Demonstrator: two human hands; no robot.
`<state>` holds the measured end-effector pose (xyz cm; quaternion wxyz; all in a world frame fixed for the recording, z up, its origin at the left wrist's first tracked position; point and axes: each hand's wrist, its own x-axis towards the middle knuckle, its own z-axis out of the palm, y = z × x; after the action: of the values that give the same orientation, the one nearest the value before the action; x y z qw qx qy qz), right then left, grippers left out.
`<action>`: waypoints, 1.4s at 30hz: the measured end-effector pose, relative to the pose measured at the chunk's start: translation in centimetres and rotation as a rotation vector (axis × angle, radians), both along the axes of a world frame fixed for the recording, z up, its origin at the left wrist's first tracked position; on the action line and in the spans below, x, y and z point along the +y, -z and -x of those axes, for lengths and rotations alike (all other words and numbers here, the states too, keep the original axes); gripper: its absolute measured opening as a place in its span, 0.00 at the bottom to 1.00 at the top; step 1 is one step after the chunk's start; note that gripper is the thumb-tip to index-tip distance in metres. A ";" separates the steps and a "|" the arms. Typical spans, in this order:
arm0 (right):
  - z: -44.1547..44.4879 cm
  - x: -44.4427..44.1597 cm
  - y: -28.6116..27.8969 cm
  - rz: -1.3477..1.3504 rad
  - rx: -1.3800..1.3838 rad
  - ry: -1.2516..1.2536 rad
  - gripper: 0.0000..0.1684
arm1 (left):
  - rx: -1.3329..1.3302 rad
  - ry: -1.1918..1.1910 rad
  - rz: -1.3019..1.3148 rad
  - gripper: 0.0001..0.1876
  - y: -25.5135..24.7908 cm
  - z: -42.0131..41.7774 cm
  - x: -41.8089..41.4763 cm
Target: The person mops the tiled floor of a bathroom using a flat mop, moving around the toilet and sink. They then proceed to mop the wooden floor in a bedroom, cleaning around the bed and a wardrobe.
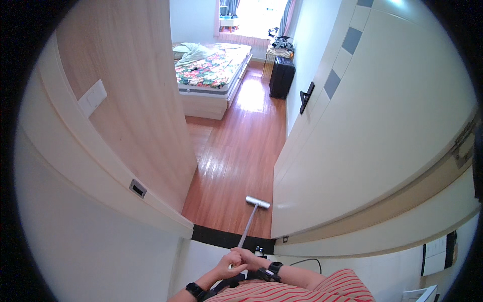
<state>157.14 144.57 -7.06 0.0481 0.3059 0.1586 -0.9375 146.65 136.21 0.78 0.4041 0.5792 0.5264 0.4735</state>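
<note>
Both of my hands are closed around the upper end of a long-handled floor mop (248, 225). My left hand (229, 262) is at the handle's end, and a bit of the tip shows by its thumb. Just beyond and to its right, my right hand (246, 257) wraps the same pole. The handle slants away over the dark door threshold (215, 234). Its silver, bar-shaped head (257, 202) rests on the reddish wood floor (230, 181), close to the open door. The underside of the head is hidden.
A white door (362, 132) with a black handle (306, 98) stands open on the right. To the left rises a wood panel (132, 94) with a wall switch. Farther in are a bed (215, 71), a black suitcase (282, 77) and a bright window (256, 19).
</note>
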 end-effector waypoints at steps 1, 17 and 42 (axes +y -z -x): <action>-0.5 0.4 -1.1 -0.024 0.021 -0.007 0.15 | -0.036 0.059 -0.018 0.16 -1.0 -0.1 0.4; -5.6 8.0 6.0 -0.342 0.015 0.027 0.16 | 0.102 0.107 -0.100 0.17 0.9 -4.3 9.6; -4.9 6.6 -0.5 -0.080 -0.065 0.066 0.16 | 0.222 0.154 -0.027 0.12 -1.0 -2.7 7.3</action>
<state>162.02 151.18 -6.60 0.0101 0.3427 0.1840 -0.9212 149.39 143.46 1.78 0.3706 0.6721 0.5156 0.3809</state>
